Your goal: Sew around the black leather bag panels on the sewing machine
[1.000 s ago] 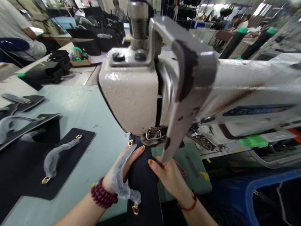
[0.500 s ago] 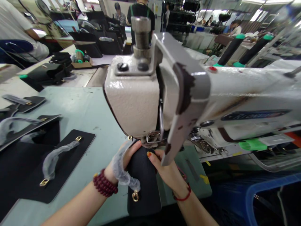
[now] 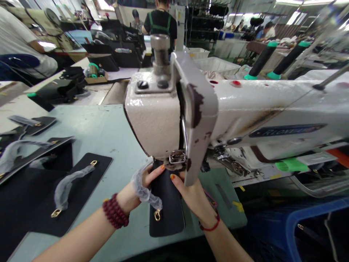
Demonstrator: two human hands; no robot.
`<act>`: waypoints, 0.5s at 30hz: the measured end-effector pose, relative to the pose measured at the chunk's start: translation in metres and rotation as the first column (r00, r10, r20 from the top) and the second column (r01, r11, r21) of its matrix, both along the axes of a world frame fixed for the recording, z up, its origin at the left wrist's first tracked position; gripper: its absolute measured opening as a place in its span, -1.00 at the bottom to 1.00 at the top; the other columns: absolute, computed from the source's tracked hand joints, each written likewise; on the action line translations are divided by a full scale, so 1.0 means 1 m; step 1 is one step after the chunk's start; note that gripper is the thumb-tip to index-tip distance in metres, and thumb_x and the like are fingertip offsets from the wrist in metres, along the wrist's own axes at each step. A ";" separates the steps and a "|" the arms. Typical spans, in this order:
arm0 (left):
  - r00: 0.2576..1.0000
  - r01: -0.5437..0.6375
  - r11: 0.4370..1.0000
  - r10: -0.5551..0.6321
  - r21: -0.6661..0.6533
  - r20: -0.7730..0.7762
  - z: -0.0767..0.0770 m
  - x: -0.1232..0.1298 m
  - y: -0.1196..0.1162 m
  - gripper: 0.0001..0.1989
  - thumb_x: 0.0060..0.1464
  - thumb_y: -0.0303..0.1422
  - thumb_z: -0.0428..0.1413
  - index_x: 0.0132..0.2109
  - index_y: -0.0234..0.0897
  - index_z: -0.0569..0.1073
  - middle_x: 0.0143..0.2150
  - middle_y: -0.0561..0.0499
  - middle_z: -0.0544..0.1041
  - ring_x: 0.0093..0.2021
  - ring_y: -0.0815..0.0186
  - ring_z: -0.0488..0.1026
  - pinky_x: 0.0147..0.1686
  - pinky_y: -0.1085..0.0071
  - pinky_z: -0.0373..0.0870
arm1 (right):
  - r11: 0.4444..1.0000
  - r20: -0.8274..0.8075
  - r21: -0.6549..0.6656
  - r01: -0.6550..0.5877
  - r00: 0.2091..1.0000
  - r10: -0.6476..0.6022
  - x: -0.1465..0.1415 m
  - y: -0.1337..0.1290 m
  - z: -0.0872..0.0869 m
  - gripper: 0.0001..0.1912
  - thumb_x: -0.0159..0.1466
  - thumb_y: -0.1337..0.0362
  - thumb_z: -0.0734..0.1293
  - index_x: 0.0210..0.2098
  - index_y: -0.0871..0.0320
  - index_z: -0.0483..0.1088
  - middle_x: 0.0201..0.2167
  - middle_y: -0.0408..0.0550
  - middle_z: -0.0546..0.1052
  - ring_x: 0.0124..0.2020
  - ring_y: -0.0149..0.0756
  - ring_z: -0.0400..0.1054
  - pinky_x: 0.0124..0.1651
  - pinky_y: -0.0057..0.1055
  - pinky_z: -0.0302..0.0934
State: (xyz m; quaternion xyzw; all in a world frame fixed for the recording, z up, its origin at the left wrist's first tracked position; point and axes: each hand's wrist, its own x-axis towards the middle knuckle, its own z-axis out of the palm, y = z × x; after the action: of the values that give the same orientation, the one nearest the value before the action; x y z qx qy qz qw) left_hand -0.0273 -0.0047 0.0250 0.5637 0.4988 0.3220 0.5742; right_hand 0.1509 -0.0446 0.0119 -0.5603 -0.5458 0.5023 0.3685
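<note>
A black panel (image 3: 168, 207) lies under the head of a white sewing machine (image 3: 154, 123), its far end hidden there. Its plastic-wrapped handle (image 3: 147, 195) runs over the back of my left hand (image 3: 140, 183), ending at a gold ring (image 3: 157, 215). My left hand grips the panel's left edge, thumb on top near the presser area. On the right edge, my right hand (image 3: 188, 193) holds the same panel, thumb on top and other fingers partly hidden behind the grey machine guard (image 3: 200, 134).
More black panels with wrapped handles (image 3: 84, 171) lie on the green table surface (image 3: 95, 123) at the left. A blue bin (image 3: 289, 225) stands at the lower right. Thread cones (image 3: 261, 62) rise behind the machine. Other people sit and stand farther back.
The panel has moved away from me, farther under the machine head, with both hands still on it. The camera view has shifted slightly.
</note>
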 end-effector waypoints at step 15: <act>0.998 0.036 0.999 -0.035 -0.023 0.043 -0.009 0.006 0.008 -0.67 0.11 -0.01 0.14 -0.14 -0.06 0.64 -0.08 -0.09 0.66 -0.04 -0.06 0.59 -0.05 0.04 0.59 | 0.999 0.009 0.012 0.033 0.999 -0.033 -0.006 -0.007 0.003 -0.57 0.31 0.06 0.20 -0.58 0.14 0.08 -0.60 -0.18 0.12 -0.49 -0.41 0.01 -0.46 -0.45 -0.13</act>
State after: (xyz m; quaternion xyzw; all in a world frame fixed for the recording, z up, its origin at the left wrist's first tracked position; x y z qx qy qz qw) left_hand -0.0210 0.0030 0.0156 0.5587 0.4803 0.3178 0.5967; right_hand 0.1449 -0.0512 0.0152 -0.5693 -0.5411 0.4904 0.3778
